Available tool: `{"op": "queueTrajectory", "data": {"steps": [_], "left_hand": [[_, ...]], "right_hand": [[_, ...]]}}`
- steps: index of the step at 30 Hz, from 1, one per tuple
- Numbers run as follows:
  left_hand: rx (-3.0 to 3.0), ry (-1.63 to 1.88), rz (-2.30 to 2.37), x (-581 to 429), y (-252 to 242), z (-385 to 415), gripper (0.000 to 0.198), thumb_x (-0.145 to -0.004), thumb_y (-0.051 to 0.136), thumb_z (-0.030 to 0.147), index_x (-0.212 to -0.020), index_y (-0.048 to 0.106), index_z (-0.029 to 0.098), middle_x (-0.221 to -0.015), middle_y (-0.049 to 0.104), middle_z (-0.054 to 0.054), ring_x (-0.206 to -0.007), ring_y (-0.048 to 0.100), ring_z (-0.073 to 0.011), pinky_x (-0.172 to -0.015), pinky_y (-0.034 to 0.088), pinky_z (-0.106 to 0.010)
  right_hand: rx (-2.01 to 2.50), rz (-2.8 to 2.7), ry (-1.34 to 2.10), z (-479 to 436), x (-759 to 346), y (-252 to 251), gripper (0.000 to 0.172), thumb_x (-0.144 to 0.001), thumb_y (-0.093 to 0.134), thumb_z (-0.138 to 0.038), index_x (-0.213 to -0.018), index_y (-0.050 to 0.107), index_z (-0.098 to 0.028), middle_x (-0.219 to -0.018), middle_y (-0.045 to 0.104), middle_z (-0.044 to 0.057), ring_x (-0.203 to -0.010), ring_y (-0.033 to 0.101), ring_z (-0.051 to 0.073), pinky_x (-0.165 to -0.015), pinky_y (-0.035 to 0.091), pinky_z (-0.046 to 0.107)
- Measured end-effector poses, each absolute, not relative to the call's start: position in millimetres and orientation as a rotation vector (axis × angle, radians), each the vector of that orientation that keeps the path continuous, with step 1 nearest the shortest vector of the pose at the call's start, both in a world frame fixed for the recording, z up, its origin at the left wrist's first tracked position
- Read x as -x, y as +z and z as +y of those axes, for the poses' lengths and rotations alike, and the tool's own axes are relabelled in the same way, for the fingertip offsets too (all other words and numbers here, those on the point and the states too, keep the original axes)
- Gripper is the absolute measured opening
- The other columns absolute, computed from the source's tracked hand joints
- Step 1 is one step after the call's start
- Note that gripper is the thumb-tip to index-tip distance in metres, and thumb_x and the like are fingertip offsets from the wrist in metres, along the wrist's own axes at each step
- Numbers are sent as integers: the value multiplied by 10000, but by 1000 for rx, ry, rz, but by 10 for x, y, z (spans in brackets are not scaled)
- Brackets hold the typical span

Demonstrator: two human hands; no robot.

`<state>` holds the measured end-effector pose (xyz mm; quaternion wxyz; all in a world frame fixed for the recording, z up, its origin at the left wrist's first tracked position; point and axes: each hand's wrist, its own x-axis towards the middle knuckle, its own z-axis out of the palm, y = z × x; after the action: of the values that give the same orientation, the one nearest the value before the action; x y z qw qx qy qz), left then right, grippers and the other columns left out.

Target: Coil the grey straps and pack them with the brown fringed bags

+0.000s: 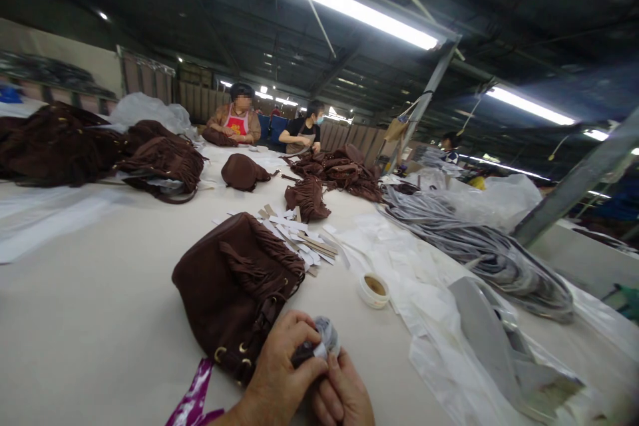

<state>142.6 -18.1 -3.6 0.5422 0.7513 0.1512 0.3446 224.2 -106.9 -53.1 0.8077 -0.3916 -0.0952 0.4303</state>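
A dark brown fringed drawstring bag with gold eyelets lies on its side on the pale table, its eyelet edge toward me. My left hand is closed beside those eyelets, gripping a small grey-and-white wrapped bundle with a dark piece below it. From the right, the fingertips of my right hand pinch the lower edge of the same bundle. Fingers hide much of it, so its exact kind is unclear. A shiny purple sleeve shows by my left wrist.
Beyond the bag lie loose paper and card strips. A round tape roll, a grey tape dispenser and grey cord bundles are on the right. More brown bags lie farther back, where two people work.
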Motion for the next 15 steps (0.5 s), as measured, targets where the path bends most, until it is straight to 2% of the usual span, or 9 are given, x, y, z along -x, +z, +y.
{"op": "queueTrajectory", "data": {"steps": [6, 9, 11, 13, 15], "left_hand": [[-2031, 951, 214, -1437, -108, -138, 161, -787, 567, 58, -764, 646, 196, -929, 614, -62, -947, 521, -219, -865, 407, -321], [-2108, 937, 181, -1424, -135, -144, 171, -760, 558, 21, -793, 611, 180, -943, 616, -67, -961, 512, -221, -879, 388, -331], [-2178, 866, 155, -1393, -120, -154, 230, -718, 544, -10, -844, 601, 174, -976, 617, -76, -968, 512, -224, -869, 379, -332], [-2275, 794, 118, -1344, -71, -152, 278, -687, 533, -18, -880, 595, 173, -988, 622, -82, -951, 513, -228, -836, 373, -332], [-2391, 753, 59, -1288, -5, -136, 245, -701, 519, -8, -848, 582, 178, -943, 636, -78, -896, 520, -220, -798, 361, -332]], "right_hand": [[854, -263, 1003, -1054, -2329, -670, 556, -639, 791, -577, -959, 540, -199, -339, 282, -165, -261, 170, 13, -290, 169, 117], [988, -320, 1011, -1092, -2405, -677, 631, -630, 770, -621, -1020, 518, -192, -340, 322, -157, -248, 230, 35, -291, 199, 132], [1104, -363, 1027, -1181, -2485, -642, 686, -610, 759, -653, -1048, 516, -184, -376, 403, -126, -272, 311, 56, -310, 236, 146], [1267, -408, 1016, -1331, -2589, -602, 662, -615, 745, -658, -1024, 545, -177, -441, 488, -80, -322, 370, 65, -344, 261, 155], [1495, -498, 873, -1512, -2704, -587, 562, -642, 727, -634, -936, 601, -172, -457, 511, -49, -353, 387, 71, -375, 266, 170]]}}
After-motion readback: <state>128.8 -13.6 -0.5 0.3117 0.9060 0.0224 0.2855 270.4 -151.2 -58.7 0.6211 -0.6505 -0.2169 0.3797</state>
